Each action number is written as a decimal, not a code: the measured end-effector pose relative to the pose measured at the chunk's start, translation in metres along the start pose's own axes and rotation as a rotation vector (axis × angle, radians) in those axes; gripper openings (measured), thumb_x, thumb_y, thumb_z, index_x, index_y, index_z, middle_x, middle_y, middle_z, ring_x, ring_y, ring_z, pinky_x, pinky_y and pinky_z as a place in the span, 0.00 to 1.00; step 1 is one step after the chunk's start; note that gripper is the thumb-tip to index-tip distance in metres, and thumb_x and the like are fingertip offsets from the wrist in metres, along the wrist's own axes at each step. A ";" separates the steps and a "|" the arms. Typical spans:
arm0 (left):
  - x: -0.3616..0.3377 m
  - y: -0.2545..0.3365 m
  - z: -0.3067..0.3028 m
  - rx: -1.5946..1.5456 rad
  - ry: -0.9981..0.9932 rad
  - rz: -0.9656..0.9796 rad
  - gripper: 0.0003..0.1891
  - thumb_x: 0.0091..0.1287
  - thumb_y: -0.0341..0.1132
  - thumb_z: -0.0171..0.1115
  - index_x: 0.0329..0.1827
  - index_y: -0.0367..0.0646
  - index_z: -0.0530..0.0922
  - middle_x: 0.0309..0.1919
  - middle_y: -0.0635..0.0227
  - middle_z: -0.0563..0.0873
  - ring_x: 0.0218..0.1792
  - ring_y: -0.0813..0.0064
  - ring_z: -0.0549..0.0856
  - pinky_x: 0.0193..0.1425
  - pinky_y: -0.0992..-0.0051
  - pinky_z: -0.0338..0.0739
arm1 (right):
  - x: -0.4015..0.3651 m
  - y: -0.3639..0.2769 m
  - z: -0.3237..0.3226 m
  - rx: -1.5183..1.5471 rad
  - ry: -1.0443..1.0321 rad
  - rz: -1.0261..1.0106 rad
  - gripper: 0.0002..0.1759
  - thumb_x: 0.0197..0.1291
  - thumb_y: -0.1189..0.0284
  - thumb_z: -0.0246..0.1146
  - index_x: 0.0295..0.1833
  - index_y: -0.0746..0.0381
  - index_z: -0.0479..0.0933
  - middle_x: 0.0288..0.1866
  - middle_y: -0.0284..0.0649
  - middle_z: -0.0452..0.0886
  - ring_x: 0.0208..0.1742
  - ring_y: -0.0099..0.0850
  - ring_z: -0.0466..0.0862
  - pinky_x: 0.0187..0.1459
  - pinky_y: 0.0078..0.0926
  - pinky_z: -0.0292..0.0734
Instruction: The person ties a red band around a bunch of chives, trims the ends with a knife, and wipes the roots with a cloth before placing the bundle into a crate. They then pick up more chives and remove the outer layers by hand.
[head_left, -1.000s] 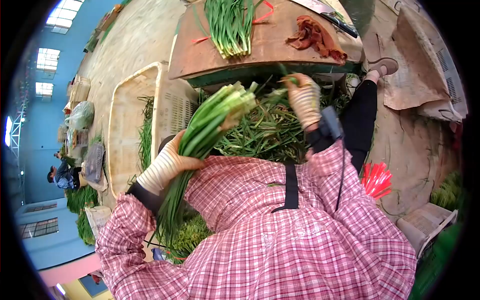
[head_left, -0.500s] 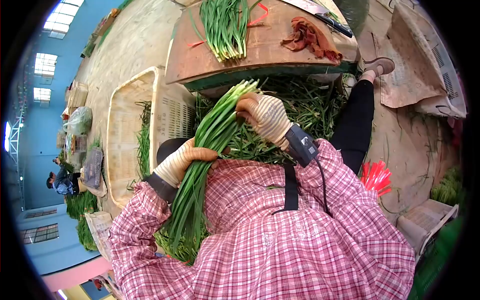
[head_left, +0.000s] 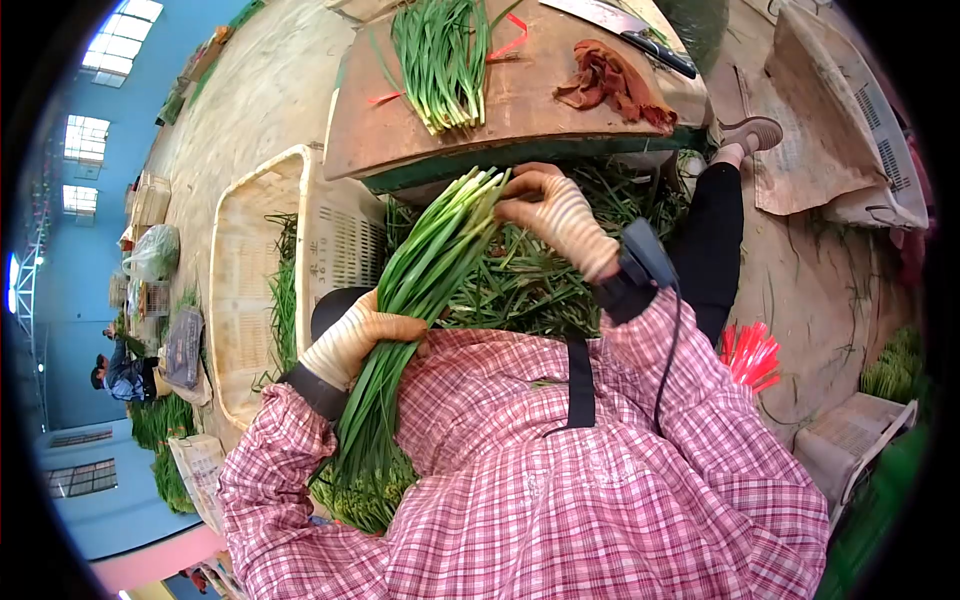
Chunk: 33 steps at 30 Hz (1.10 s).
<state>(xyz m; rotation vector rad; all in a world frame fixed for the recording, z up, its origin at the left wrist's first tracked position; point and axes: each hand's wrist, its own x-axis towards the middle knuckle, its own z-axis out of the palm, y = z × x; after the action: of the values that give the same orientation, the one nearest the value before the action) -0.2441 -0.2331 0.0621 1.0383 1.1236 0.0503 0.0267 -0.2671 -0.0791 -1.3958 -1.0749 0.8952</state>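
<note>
My left hand point(head_left: 362, 338), in a striped glove, is wrapped round the middle of a bundle of long green stalks point(head_left: 425, 262). The bundle slants, its pale ends up and to the right, its leaves hanging by my left sleeve. My right hand point(head_left: 553, 215), gloved too, is at the pale ends with its thumb and fingers bent together at the bundle's edge; whatever lies between the fingertips is too small to make out. Beyond them, another green bunch point(head_left: 440, 62) lies on a brown board point(head_left: 530, 120) over a red tie point(head_left: 512, 38).
On the board are a reddish cloth point(head_left: 615, 88) and a knife point(head_left: 655, 45). A cream crate point(head_left: 232, 290) stands at left. Loose leaves point(head_left: 530, 285) lie below the board. Red strips point(head_left: 748, 357) are at my right side. A person point(head_left: 122, 375) is far left.
My right hand has turned and shifted slightly right, towards the outer edge of the pale ends. My left hand still grips the bundle, which sits slightly lower and to the left.
</note>
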 end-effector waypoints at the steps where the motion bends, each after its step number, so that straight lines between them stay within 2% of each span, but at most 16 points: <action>1: 0.000 0.002 0.002 0.030 0.004 0.010 0.22 0.61 0.25 0.70 0.60 0.37 0.80 0.43 0.66 0.88 0.34 0.78 0.85 0.41 0.78 0.82 | 0.005 0.014 -0.002 -0.046 0.119 -0.037 0.15 0.53 0.68 0.77 0.42 0.65 0.87 0.56 0.49 0.80 0.56 0.43 0.83 0.60 0.38 0.78; 3: -0.001 0.003 0.002 0.031 0.027 0.001 0.23 0.60 0.23 0.70 0.61 0.37 0.79 0.42 0.68 0.86 0.36 0.78 0.84 0.45 0.77 0.81 | 0.010 0.034 -0.012 -0.137 0.349 -0.115 0.11 0.54 0.69 0.76 0.36 0.66 0.87 0.54 0.48 0.81 0.53 0.39 0.83 0.56 0.35 0.80; 5: 0.005 -0.003 -0.003 0.023 0.031 0.019 0.25 0.60 0.22 0.70 0.62 0.37 0.78 0.44 0.68 0.86 0.38 0.77 0.84 0.46 0.77 0.81 | -0.003 0.007 -0.010 0.353 0.332 0.082 0.12 0.52 0.68 0.77 0.36 0.66 0.87 0.53 0.49 0.80 0.53 0.41 0.82 0.57 0.39 0.78; 7: 0.006 0.000 0.002 0.012 0.043 0.003 0.34 0.57 0.19 0.72 0.70 0.39 0.73 0.49 0.65 0.86 0.44 0.74 0.85 0.51 0.75 0.82 | -0.017 -0.009 0.006 -0.116 0.251 -0.077 0.20 0.48 0.64 0.80 0.41 0.67 0.86 0.57 0.51 0.79 0.54 0.44 0.82 0.59 0.39 0.78; 9: 0.010 0.004 0.012 0.036 0.055 0.059 0.40 0.55 0.18 0.75 0.74 0.39 0.69 0.52 0.62 0.86 0.50 0.71 0.86 0.56 0.74 0.82 | -0.023 -0.015 0.030 -0.236 0.273 0.014 0.25 0.47 0.64 0.80 0.47 0.70 0.85 0.56 0.51 0.82 0.53 0.42 0.84 0.59 0.36 0.79; 11: 0.014 0.002 0.013 0.059 0.042 0.102 0.43 0.54 0.19 0.76 0.75 0.39 0.68 0.56 0.62 0.85 0.53 0.70 0.85 0.59 0.73 0.80 | -0.019 -0.016 0.029 0.413 0.044 0.259 0.23 0.50 0.66 0.79 0.48 0.70 0.84 0.49 0.45 0.87 0.46 0.36 0.86 0.56 0.33 0.81; 12: 0.014 0.000 0.013 0.051 0.044 0.114 0.43 0.54 0.19 0.76 0.75 0.40 0.68 0.56 0.62 0.85 0.53 0.71 0.85 0.60 0.74 0.80 | -0.022 -0.012 0.032 0.560 0.111 0.251 0.21 0.53 0.68 0.78 0.48 0.71 0.84 0.43 0.39 0.89 0.41 0.31 0.86 0.52 0.31 0.82; 15: 0.011 0.002 0.015 0.027 0.036 0.111 0.41 0.54 0.17 0.70 0.75 0.40 0.69 0.58 0.65 0.84 0.54 0.73 0.83 0.60 0.76 0.77 | -0.020 0.007 0.028 0.587 0.108 0.316 0.20 0.54 0.69 0.77 0.48 0.71 0.84 0.46 0.41 0.88 0.43 0.30 0.85 0.51 0.32 0.81; 19: 0.010 -0.002 0.005 -0.004 0.014 0.096 0.37 0.55 0.17 0.66 0.73 0.39 0.72 0.58 0.66 0.84 0.54 0.74 0.82 0.61 0.77 0.76 | -0.016 0.011 -0.006 0.467 0.325 0.279 0.15 0.59 0.70 0.74 0.45 0.71 0.85 0.42 0.43 0.88 0.42 0.30 0.84 0.47 0.32 0.81; 22: 0.002 -0.001 0.000 -0.016 0.027 0.077 0.39 0.55 0.14 0.66 0.74 0.40 0.71 0.56 0.66 0.85 0.52 0.74 0.83 0.59 0.77 0.77 | -0.003 0.063 -0.043 0.058 0.593 0.124 0.15 0.62 0.70 0.70 0.45 0.73 0.83 0.36 0.47 0.88 0.33 0.33 0.84 0.41 0.32 0.82; 23: -0.001 0.002 -0.001 -0.023 0.030 0.059 0.41 0.55 0.12 0.65 0.76 0.42 0.69 0.56 0.66 0.85 0.52 0.74 0.83 0.59 0.77 0.78 | 0.000 0.086 -0.059 0.024 0.621 0.174 0.15 0.62 0.69 0.70 0.46 0.71 0.83 0.40 0.50 0.87 0.36 0.38 0.85 0.44 0.34 0.82; 25: -0.002 -0.002 -0.006 -0.008 0.031 0.073 0.41 0.54 0.11 0.65 0.76 0.43 0.70 0.56 0.67 0.85 0.53 0.74 0.83 0.60 0.76 0.77 | -0.011 0.066 -0.068 -0.532 0.462 -0.145 0.16 0.62 0.67 0.70 0.50 0.68 0.84 0.47 0.53 0.84 0.42 0.43 0.86 0.48 0.37 0.82; 27: -0.003 -0.004 -0.005 -0.003 0.019 0.074 0.42 0.54 0.12 0.65 0.76 0.43 0.70 0.57 0.67 0.85 0.54 0.73 0.83 0.61 0.76 0.77 | -0.012 0.023 -0.041 -0.283 0.356 -0.073 0.19 0.60 0.65 0.71 0.54 0.65 0.84 0.52 0.55 0.82 0.49 0.47 0.85 0.53 0.39 0.80; 29: -0.001 -0.004 0.001 0.016 0.007 0.070 0.41 0.54 0.13 0.67 0.76 0.42 0.70 0.58 0.66 0.85 0.55 0.73 0.83 0.63 0.75 0.76 | -0.002 0.013 -0.021 -0.026 0.209 -0.059 0.24 0.61 0.62 0.73 0.56 0.68 0.83 0.50 0.51 0.85 0.51 0.39 0.85 0.54 0.35 0.79; 31: -0.002 -0.004 0.005 0.044 -0.001 0.058 0.42 0.53 0.13 0.67 0.76 0.42 0.70 0.58 0.66 0.85 0.55 0.73 0.83 0.64 0.75 0.76 | 0.002 0.000 -0.014 0.657 -0.039 0.406 0.21 0.62 0.64 0.73 0.54 0.66 0.84 0.51 0.45 0.87 0.54 0.35 0.85 0.52 0.34 0.79; 33: -0.002 -0.007 0.003 0.030 -0.021 0.050 0.42 0.54 0.14 0.67 0.76 0.42 0.70 0.58 0.65 0.84 0.56 0.74 0.83 0.64 0.75 0.76 | 0.009 0.021 -0.007 0.892 0.037 0.329 0.17 0.62 0.68 0.74 0.52 0.65 0.84 0.49 0.42 0.88 0.50 0.34 0.87 0.50 0.34 0.82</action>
<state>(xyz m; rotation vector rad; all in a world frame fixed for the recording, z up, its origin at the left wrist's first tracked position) -0.2458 -0.2400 0.0584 1.0911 1.0827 0.0629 0.0384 -0.2599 -0.0983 -0.8199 -0.3087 1.3594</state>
